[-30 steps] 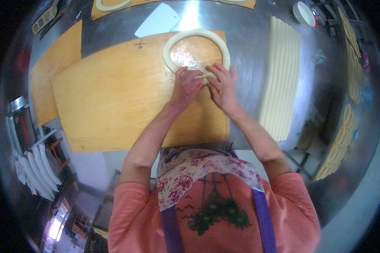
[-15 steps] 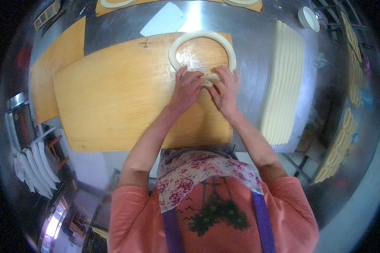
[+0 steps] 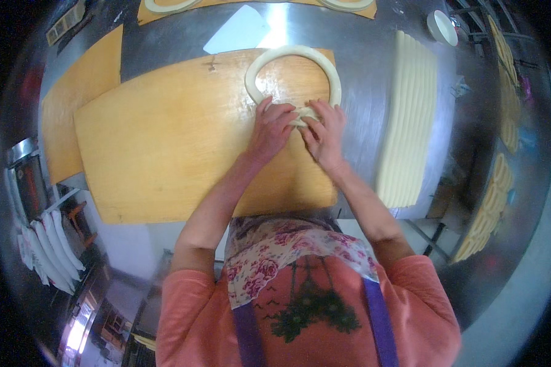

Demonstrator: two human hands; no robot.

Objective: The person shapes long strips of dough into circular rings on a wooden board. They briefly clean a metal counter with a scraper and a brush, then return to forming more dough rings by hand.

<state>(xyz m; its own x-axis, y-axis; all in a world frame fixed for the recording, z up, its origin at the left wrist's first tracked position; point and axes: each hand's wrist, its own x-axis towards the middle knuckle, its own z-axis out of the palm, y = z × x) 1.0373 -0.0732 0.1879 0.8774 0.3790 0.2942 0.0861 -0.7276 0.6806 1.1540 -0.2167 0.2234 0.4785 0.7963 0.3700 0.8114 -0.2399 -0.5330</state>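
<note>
A ring of pale dough [image 3: 293, 51] lies at the far right of a wooden board [image 3: 165, 147]. At its near side my left hand [image 3: 273, 125] and my right hand [image 3: 326, 131] are closed on the dough where its ends meet. Fingers of both hands pinch the joint from either side, and part of it shows between them, uneven and flattened. My fingertips hide just how the ends overlap.
Right of the board, several dough ropes [image 3: 408, 122] lie side by side on the metal table [image 3: 361, 79]. Beyond the board is a white flat scraper sheet [image 3: 237, 30]. A white bowl [image 3: 442, 28] stands far right; another board [image 3: 82, 101] lies left.
My fingers have shifted slightly at the joint, and a little more of the dough shows between them. The ring stays in place on the board.
</note>
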